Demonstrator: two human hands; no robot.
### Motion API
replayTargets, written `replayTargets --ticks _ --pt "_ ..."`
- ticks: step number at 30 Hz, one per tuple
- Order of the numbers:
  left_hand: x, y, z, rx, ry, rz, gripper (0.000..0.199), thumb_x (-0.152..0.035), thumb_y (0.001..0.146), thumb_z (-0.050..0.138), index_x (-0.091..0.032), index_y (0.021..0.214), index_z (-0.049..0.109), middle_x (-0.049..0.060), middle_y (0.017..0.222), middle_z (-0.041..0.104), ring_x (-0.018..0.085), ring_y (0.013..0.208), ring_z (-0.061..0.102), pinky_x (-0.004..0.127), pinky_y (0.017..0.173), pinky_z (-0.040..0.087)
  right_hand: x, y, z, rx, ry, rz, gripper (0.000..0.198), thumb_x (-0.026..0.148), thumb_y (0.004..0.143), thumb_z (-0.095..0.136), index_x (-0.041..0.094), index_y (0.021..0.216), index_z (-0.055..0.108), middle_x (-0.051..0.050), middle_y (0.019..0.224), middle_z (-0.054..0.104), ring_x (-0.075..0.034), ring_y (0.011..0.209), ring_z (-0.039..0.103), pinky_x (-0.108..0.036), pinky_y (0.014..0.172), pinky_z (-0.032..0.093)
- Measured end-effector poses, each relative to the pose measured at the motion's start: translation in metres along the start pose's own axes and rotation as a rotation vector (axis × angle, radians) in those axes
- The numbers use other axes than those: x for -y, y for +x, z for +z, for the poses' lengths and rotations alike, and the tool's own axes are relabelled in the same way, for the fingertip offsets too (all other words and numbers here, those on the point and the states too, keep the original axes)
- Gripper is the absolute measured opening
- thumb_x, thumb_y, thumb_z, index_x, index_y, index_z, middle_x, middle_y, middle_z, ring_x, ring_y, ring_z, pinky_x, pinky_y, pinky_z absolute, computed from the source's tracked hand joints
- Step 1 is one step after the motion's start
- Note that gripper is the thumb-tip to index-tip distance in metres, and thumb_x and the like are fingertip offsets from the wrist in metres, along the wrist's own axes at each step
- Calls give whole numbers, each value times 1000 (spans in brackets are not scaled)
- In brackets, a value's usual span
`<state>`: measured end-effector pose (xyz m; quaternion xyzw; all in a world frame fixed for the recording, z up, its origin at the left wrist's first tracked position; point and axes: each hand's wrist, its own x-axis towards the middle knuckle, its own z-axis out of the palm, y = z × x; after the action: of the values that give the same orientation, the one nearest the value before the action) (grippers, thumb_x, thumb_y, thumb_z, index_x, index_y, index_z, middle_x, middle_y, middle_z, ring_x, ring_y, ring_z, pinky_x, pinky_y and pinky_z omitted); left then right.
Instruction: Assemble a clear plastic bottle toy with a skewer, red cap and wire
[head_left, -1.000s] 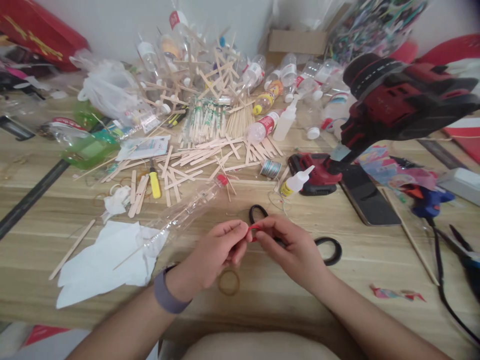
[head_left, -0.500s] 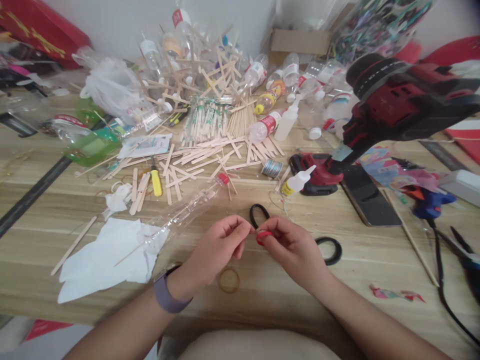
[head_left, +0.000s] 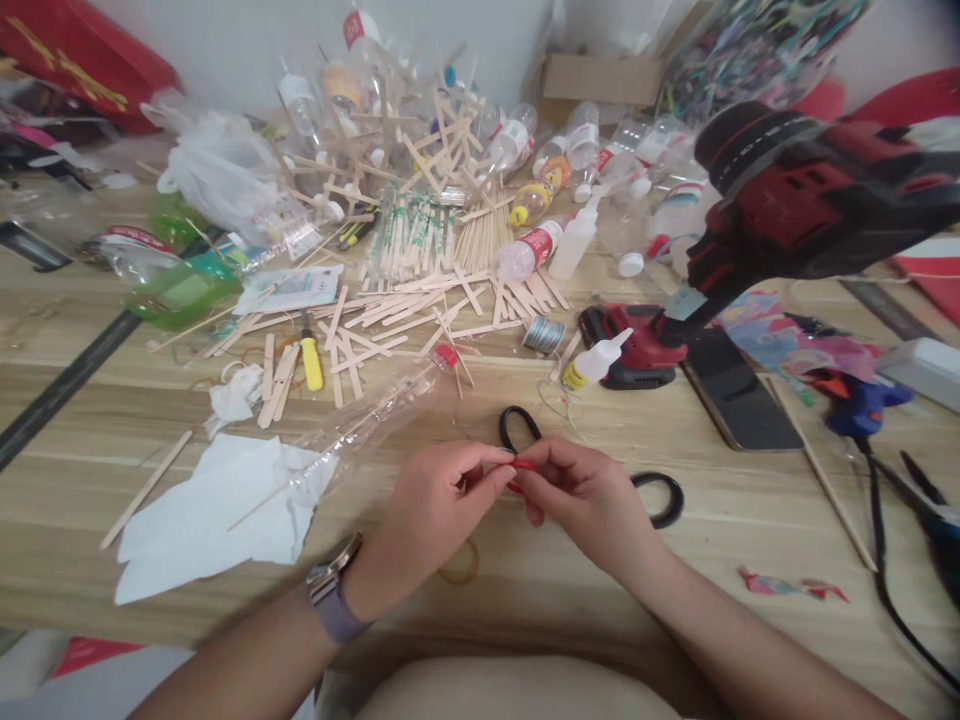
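Note:
My left hand (head_left: 446,500) and my right hand (head_left: 592,490) meet fingertip to fingertip above the table. Both are closed in a pinch on a small red ring-like piece (head_left: 523,466), mostly covered by the fingers. Whether it is a bottle cap or a loose ring I cannot tell. Behind and under my right hand lies a pair of scissors with black handles (head_left: 660,500); its blades are hidden. A thin rubber band (head_left: 459,563) lies beside my left wrist. To the left, a clear plastic bottle with a red cap (head_left: 397,400) lies on its side, a thin stick through it.
Craft sticks (head_left: 420,300) and plastic bottles crowd the back. A yellow-labelled glue bottle (head_left: 596,362), a red-black cordless drill (head_left: 795,220), a phone (head_left: 739,390) and a blue glue gun (head_left: 862,405) stand or lie right. White paper (head_left: 202,530) and a yellow-handled screwdriver (head_left: 311,362) lie left.
My left hand has turned and shifted slightly right, its fingertips now meeting the red piece at my right fingers. The watch face on my left wrist has rolled into view.

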<state>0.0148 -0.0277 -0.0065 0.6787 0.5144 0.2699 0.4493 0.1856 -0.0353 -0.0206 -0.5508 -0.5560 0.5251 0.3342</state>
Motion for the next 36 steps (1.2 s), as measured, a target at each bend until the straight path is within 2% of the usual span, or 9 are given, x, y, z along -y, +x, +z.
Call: replayTargets --ticks 5,10,15,17,20,26,28,32,36 --pt "3 1 1 1 29 -46 29 -37 86 60 -23 108 73 0 68 70 14 56 54 26 56 37 -1 1 -1 21 -58 -23 18 35 80 61 19 71 61 3 47 58 -10 42 52 -20 41 37" --pt "5 0 1 28 32 1 25 -36 90 54 -24 96 74 2 83 74 15 66 59 25 60 38 -1 2 -1 46 -49 -45 18 34 81 61 19 72 62 2 50 60 -11 45 55 -21 44 42" --pt "3 0 1 5 34 -36 21 -35 86 56 -22 91 73 -1 66 66 13 57 51 25 57 34 -1 2 -2 29 -107 -87 19 34 83 61 19 73 66 0 54 63 -12 48 59 -22 45 44" --pt "2 2 0 36 -47 -107 20 -35 85 57 -21 88 71 -2 65 63 12 57 48 25 55 32 -1 2 -2 10 -93 -98 17 34 82 62 18 77 68 0 56 64 -13 50 61 -23 47 47" --pt "3 7 -4 130 -311 -260 20 -36 82 58 -18 87 67 -3 64 58 10 53 41 24 51 29 -2 3 -3 -8 -16 -100 17 34 80 66 19 88 66 1 59 66 -13 52 64 -23 49 51" --pt "9 12 -9 315 -804 -471 31 -43 73 71 -17 70 54 -10 52 34 5 45 21 23 45 14 -6 5 -4 -44 8 -189 21 29 82 65 20 101 61 -3 75 69 -14 62 67 -24 53 54" --pt "8 12 -9 353 -876 -495 35 -44 72 73 -18 69 50 -11 50 32 5 45 17 23 44 12 -7 4 -4 -95 -64 -286 17 26 84 62 21 101 61 -3 80 67 -13 62 65 -24 53 53" --pt "7 12 -9 358 -924 -497 36 -46 71 74 -18 72 51 -12 50 27 5 46 15 22 45 12 -2 0 -6 -166 -345 -531 6 19 87 59 21 87 64 -5 85 63 -13 64 62 -23 53 51" --pt "6 11 -7 323 -886 -504 34 -45 70 75 -17 72 55 -11 50 31 5 46 18 22 45 13 0 -1 -5 -131 -429 -591 3 21 87 61 21 89 64 -5 83 64 -12 60 59 -22 50 50"
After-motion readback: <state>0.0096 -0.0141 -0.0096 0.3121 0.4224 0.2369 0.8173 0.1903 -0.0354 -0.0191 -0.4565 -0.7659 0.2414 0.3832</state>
